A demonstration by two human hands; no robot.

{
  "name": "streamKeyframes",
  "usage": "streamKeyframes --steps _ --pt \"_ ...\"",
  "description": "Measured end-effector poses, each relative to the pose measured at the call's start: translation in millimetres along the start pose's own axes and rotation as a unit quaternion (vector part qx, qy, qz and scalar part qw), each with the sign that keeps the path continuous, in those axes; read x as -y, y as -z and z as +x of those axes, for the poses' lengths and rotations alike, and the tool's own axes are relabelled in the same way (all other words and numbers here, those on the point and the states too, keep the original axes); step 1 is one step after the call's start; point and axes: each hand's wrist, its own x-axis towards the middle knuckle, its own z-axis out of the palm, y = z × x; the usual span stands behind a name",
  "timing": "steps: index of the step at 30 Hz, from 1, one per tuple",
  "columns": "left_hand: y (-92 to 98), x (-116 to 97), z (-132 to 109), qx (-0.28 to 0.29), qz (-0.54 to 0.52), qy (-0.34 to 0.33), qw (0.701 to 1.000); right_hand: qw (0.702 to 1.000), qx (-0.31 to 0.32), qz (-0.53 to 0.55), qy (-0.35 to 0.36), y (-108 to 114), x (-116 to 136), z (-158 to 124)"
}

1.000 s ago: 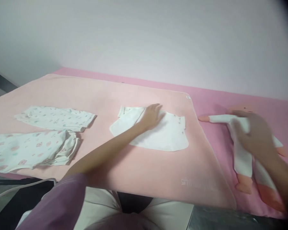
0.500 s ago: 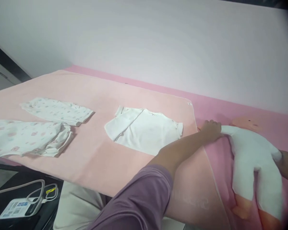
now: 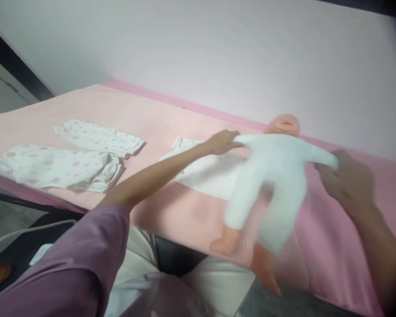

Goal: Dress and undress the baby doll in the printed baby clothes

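Note:
A baby doll (image 3: 277, 163) with a white cloth body and bare lower legs hangs between my two hands, held over the right part of the table. My left hand (image 3: 222, 141) is closed round the end of one of its arms. On the other side, my right hand (image 3: 350, 180) grips the other arm; motion blurs it somewhat. Behind and below the doll, a white baby shirt (image 3: 204, 176) lies spread flat, partly covered by the doll and my left forearm.
Two pairs of patterned baby pants, one nearer (image 3: 59, 169) and one farther (image 3: 100, 138), lie on the light pink cloth (image 3: 145, 103) at left. A darker pink cover (image 3: 330, 246) shows at right. Beyond stands a white wall (image 3: 198, 53). A white cable (image 3: 29, 229) lies below left.
Both hands have lifted the doll off the darker pink cover and carried it left, partly over the white shirt. The view has shifted slightly, and more of my right arm shows.

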Motion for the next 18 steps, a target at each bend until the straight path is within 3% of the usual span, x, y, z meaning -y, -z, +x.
streamKeyframes --steps 3,7,12,15,18 --pt "36.3 39 -46 0.007 0.001 0.067 0.998 0.996 0.055 -0.043 0.052 -32 46 -9" --pt "58.6 77 -90 0.020 0.009 0.151 0.988 0.991 0.098 -0.032 0.085 -84 95 -25" --pt "60.3 90 -119 0.052 0.045 0.177 0.982 0.986 0.137 -0.029 0.086 -128 108 -40" --pt "57.0 92 -130 0.070 0.067 0.179 0.979 0.982 0.153 -0.079 0.077 -138 107 -51" --pt "54.4 96 -145 0.048 0.117 0.177 0.976 0.983 0.118 -0.113 0.089 -139 120 -63"
